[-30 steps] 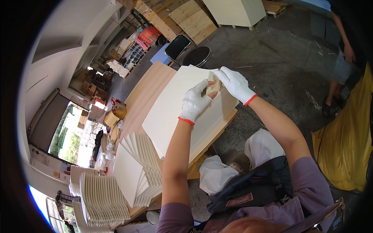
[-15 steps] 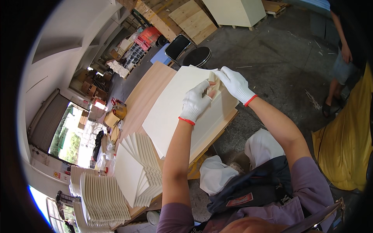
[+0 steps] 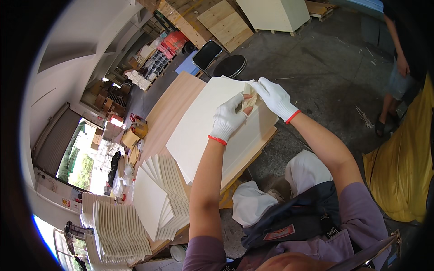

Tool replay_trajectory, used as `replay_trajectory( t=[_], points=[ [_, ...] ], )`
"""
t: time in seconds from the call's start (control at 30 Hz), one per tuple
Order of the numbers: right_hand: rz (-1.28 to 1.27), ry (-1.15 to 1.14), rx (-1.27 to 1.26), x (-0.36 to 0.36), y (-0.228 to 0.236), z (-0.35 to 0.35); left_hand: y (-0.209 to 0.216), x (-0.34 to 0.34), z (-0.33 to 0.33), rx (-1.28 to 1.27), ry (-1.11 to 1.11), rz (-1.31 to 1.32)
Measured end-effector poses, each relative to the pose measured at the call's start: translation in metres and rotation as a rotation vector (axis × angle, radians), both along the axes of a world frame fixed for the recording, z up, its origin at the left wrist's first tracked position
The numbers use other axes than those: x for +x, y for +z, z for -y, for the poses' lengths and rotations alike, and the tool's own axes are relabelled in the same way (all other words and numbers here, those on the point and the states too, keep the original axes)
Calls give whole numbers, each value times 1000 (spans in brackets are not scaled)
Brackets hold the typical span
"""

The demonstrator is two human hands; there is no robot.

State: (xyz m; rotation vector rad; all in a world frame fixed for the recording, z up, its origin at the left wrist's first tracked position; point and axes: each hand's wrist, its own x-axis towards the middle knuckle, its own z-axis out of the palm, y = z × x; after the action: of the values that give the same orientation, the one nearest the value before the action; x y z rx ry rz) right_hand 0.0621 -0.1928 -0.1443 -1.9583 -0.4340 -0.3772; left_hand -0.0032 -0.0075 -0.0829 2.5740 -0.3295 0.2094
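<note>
A large cream sheet [image 3: 199, 122] of paper or thin card lies across the wooden table, apparently over other sheets. Its far right corner bears a small folded cream piece [image 3: 249, 95], held between my hands. My left hand [image 3: 229, 116], in a white knitted glove with bare fingertips showing, has its thumb and finger closed about the near side of this piece. My right hand [image 3: 273, 97], gloved in white with a red cuff, pinches its far right side. The right fingertips are partly hidden, and whether the piece belongs to the large sheet I cannot tell.
Fanned cream sheets [image 3: 153, 194] and a wavy stack [image 3: 120, 230] occupy the table's left end. A yellow container with scissors [image 3: 140, 128] sits by the far edge. Beyond stand a black chair [image 3: 210, 54] and round stool [image 3: 229, 66]. Yellow cloth [image 3: 400, 167] hangs right; another person [image 3: 400, 67] stands behind.
Both hands stay at the folded piece with almost the same grip. The whole view has shifted very slightly.
</note>
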Motion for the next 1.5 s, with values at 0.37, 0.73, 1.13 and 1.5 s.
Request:
replay_trajectory(
  t=[0.37, 0.73, 1.13, 1.5],
  points=[
    [-106, 62, -445, -5, 11, 33, -7, -16, 2, 239, 36, 265],
    [481, 76, -546, 10, 23, 21, -6, 23, 2, 309, 155, 188],
    [-4, 43, 59, 1, 0, -6, -8, 3, -8, -73, 29, -6],
    [22, 39, 45, 0, 0, -5, -5, -2, -5, -35, 56, 53]
  ],
)
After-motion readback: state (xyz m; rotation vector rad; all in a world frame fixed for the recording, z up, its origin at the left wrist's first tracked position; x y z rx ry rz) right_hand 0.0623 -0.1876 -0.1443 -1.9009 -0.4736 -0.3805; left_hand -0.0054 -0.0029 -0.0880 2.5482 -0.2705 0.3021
